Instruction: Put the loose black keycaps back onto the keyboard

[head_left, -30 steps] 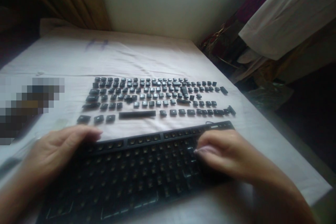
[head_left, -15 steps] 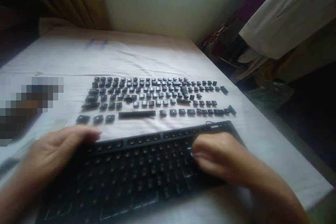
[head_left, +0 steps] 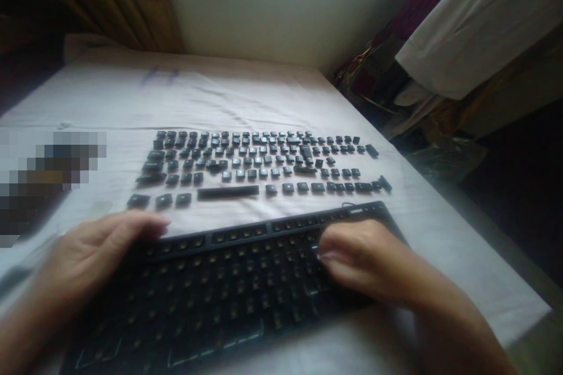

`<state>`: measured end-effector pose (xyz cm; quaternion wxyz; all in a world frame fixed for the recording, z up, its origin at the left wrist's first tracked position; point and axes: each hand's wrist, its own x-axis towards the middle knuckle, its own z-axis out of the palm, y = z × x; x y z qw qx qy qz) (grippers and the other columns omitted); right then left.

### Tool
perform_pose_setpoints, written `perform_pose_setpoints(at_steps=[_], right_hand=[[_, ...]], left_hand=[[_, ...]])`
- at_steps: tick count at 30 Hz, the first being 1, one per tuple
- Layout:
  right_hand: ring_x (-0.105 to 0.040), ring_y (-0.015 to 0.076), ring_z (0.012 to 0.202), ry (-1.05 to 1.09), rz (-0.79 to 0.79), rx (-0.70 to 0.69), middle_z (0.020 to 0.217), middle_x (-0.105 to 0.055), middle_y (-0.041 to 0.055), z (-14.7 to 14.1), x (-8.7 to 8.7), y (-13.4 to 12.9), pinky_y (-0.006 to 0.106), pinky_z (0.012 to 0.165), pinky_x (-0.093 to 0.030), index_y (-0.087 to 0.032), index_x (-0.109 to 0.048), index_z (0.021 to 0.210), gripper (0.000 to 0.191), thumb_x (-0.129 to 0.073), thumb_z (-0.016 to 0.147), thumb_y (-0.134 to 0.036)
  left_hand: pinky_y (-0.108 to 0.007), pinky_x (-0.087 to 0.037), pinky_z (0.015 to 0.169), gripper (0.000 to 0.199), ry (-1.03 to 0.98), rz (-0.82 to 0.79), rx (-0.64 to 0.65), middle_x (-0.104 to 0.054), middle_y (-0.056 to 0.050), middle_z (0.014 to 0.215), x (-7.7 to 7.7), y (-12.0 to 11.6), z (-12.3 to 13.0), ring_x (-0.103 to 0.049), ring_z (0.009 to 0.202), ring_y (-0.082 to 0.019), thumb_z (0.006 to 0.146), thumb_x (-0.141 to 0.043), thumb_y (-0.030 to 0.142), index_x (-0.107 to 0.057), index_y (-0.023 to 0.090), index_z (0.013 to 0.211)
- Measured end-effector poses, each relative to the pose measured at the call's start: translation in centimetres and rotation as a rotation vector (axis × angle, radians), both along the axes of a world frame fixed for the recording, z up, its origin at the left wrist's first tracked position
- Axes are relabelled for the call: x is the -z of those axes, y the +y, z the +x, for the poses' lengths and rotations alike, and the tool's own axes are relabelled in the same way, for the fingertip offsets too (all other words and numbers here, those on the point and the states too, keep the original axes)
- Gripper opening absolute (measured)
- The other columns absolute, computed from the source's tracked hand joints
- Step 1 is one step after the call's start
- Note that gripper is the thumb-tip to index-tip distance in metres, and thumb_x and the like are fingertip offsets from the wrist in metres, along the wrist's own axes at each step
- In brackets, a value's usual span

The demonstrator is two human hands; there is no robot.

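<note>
A black keyboard base (head_left: 197, 287) without its keycaps lies tilted on the white cloth, nearest to me. My left hand (head_left: 105, 246) is at its upper left corner, with the fingers closed on the edge. Over the right part of the base, my right hand (head_left: 356, 255) is curled with fingers pressed together; whatever it may hold is hidden. Behind the base, loose black keycaps (head_left: 253, 173) sit in rows in roughly keyboard order, with a long space bar (head_left: 227, 191) in the front row.
The white cloth (head_left: 246, 94) covers the table up to a pale wall (head_left: 272, 6). Hanging clothes (head_left: 475, 29) are at the right, beyond the table edge. A brown curtain (head_left: 127, 0) hangs at the back left. A pixelated patch covers the left side.
The view has shifted very slightly, and my right hand appears a little further left over the base. The keycap rows keep the same arrangement.
</note>
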<state>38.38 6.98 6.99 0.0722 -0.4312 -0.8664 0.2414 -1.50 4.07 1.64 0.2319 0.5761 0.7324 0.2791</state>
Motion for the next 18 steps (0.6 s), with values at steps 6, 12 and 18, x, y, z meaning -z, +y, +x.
perform_pose_setpoints(at_steps=[6, 12, 18], right_hand=[[-0.061, 0.0104, 0.057, 0.032, 0.014, 0.000, 0.065, -0.067, -0.0011, 0.1, -0.4, -0.1, 0.019, 0.055, -0.042, -0.019, -0.068, 0.072, 0.016, -0.057, 0.076, -0.007], [-0.064, 0.0142, 0.057, 0.306, 0.120, 0.333, 0.064, -0.070, -0.0003, 1.6, -1.4, 0.5, 0.022, 0.053, -0.047, -0.021, -0.069, 0.073, 0.013, -0.063, 0.083, -0.027], [-0.066, 0.0182, 0.060, 0.488, 0.235, 0.587, 0.064, -0.071, 0.0008, 2.1, -1.0, 1.2, 0.026, 0.055, -0.051, -0.021, -0.071, 0.072, 0.015, -0.066, 0.079, -0.033]], left_hand=[[-0.036, -0.054, 0.091, 0.061, -0.010, -0.028, -0.001, -0.079, -0.002, 0.092, -0.4, 0.1, 0.3, -0.072, 0.088, -0.026, 0.076, -0.049, 0.082, -0.079, 0.030, 0.082], [-0.040, -0.056, 0.091, 0.079, -0.039, -0.064, -0.010, -0.079, -0.004, 0.090, -1.3, 0.6, 1.3, -0.073, 0.089, -0.028, 0.064, -0.042, 0.095, -0.079, 0.027, 0.080], [-0.041, -0.058, 0.088, 0.086, -0.039, -0.096, -0.015, -0.079, -0.005, 0.093, -1.6, 0.8, 1.4, -0.073, 0.092, -0.030, 0.059, -0.040, 0.098, -0.078, 0.026, 0.083]])
